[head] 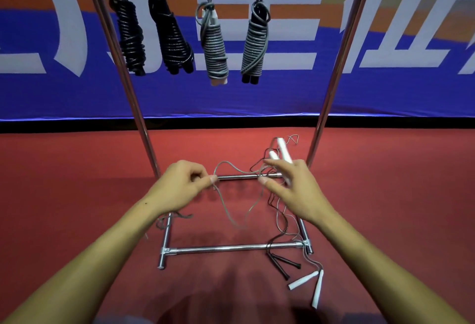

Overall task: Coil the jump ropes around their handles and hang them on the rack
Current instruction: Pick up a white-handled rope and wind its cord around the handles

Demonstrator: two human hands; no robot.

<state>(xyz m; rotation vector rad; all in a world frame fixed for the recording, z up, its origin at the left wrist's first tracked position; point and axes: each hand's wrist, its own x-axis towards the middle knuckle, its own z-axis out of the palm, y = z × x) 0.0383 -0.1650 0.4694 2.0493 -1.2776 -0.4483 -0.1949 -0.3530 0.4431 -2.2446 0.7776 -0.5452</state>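
My right hand [295, 187] grips two white jump-rope handles [281, 152] that stick up past its fingers. Their thin grey rope [226, 208] loops down and across to my left hand [180, 184], which pinches it between thumb and forefinger. Both hands are low, over the base of the metal rack [231, 248]. Several coiled ropes hang from hooks on the rack's top bar: two black ones [169, 38] at the left, two grey ones [253, 40] near the middle.
On the red floor at the rack's right foot lie a black-handled rope [285, 264] and a white-handled rope [312, 285], with loose cord tangled over the base bars. A blue banner wall stands behind. Rack uprights [331, 87] flank my hands.
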